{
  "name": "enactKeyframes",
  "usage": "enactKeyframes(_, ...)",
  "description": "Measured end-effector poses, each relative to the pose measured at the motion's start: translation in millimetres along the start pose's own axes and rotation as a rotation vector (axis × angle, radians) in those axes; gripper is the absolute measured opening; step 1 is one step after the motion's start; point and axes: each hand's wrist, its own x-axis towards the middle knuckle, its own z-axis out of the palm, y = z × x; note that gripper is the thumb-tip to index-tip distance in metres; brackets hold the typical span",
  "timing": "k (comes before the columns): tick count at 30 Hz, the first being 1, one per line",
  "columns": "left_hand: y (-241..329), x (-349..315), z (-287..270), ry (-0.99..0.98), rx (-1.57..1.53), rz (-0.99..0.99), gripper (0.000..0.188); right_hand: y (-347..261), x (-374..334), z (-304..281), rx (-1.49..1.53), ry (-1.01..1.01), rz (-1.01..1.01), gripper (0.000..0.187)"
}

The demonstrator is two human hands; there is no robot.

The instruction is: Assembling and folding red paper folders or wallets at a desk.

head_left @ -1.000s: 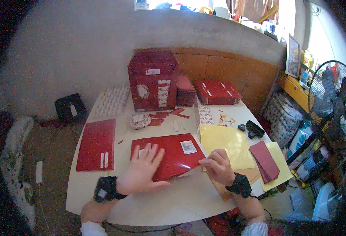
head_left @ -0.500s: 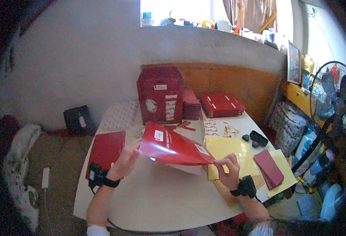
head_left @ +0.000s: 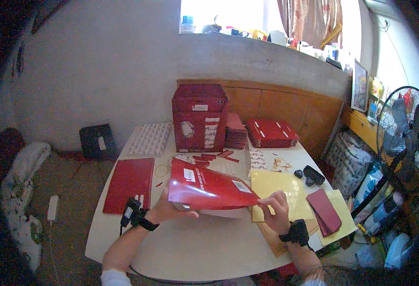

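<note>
Left hand (head_left: pixel 164 209) and right hand (head_left: pixel 276 212) grasp glossy red sheet (head_left: pixel 209 190) lifted off table (head_left: pixel 195 248); sheet unfolded, folding undone.

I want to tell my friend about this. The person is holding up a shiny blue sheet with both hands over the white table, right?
Not quite: the sheet is red, not blue. The head view shows the left hand under its left end and the right hand pinching its right corner, lifted over the white table.
</note>
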Motion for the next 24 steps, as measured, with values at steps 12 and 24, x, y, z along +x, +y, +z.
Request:
enactKeyframes(12, 42.5, -5.3, 43.0, 0.084, 0.008, -0.063, 0.044, -17.6, 11.1, 2.0, -0.114, -0.218, -0.089, 0.037)
enactKeyframes(24, 54.2, -22.7, 72.4, 0.159, -0.221, -0.298, 0.035, -43.5, 22.9, 34.5, -0.013, -0.259, -0.178, 0.043)
